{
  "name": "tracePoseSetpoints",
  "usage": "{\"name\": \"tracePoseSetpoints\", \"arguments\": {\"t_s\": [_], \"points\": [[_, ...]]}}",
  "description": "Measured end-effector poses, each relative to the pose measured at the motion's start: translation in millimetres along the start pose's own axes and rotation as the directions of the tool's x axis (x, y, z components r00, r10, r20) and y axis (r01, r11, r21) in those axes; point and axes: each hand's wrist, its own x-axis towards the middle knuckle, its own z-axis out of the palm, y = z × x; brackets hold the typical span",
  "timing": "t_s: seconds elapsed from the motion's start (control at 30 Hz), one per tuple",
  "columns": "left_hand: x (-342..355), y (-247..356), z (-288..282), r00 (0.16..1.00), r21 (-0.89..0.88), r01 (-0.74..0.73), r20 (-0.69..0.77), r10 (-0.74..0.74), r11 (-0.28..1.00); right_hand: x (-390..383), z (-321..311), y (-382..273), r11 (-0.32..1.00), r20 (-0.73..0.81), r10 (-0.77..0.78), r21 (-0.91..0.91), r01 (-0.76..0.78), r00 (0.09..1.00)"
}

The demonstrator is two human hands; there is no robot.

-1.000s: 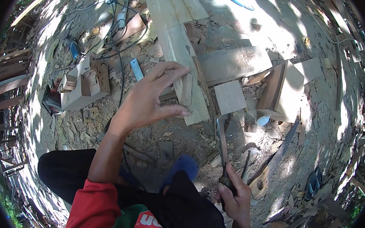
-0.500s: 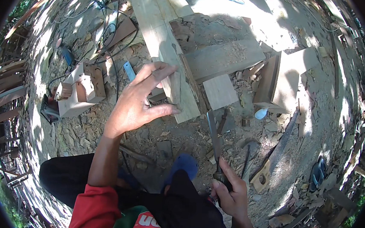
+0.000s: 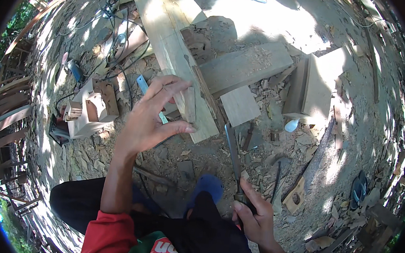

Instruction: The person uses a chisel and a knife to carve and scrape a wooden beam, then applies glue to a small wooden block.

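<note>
My left hand (image 3: 148, 115) is curled round a small wooden block (image 3: 188, 105), fingers at its far end and thumb by its near end. The block rests on a long pale plank (image 3: 171, 45), close to the plank's near end. My right hand (image 3: 255, 210) is closed round the dark handle of a chisel (image 3: 233, 153). Its long narrow blade points up and away, the tip beside the plank's near corner without clearly touching it. Behind the left hand, a blue metal strip (image 3: 142, 84) partly shows.
A thick beam (image 3: 247, 66) and a square-faced wood piece (image 3: 240, 105) lie right of the plank. Farther right are a large block (image 3: 321, 86), a handsaw (image 3: 311, 170) and a hammer-like tool (image 3: 278, 175). Notched wood (image 3: 92, 108) and tangled cables (image 3: 113, 17) lie left. Wood chips litter the ground.
The whole view has shifted slightly. Both hands keep nearly the same hold, and the chisel tip stays near the plank's end.
</note>
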Motion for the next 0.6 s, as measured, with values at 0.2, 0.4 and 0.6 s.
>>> {"name": "tracePoseSetpoints", "arguments": {"t_s": [0.2, 0.4, 0.6], "points": [[1.3, 3.1, 6.3, 0.999, -0.046, 0.039, -0.009, -0.039, 0.998, -6.7, -0.2, 7.1, 0.997, -0.024, -0.019, 0.068, 0.02, 1.0], [-0.1, 2.0, 0.1, 0.999, 0.004, 0.03, 0.019, -0.03, 1.0, -0.8, 9.0, 4.4, 0.987, -0.127, 0.017, 0.16, 0.004, 0.992], [0.1, 2.7, -0.7, 1.0, 0.065, -0.005, 0.022, 0.004, 0.998, -24.6, -9.1, 0.6, 0.955, -0.34, -0.09, 0.238, 0.178, 0.936]]}}
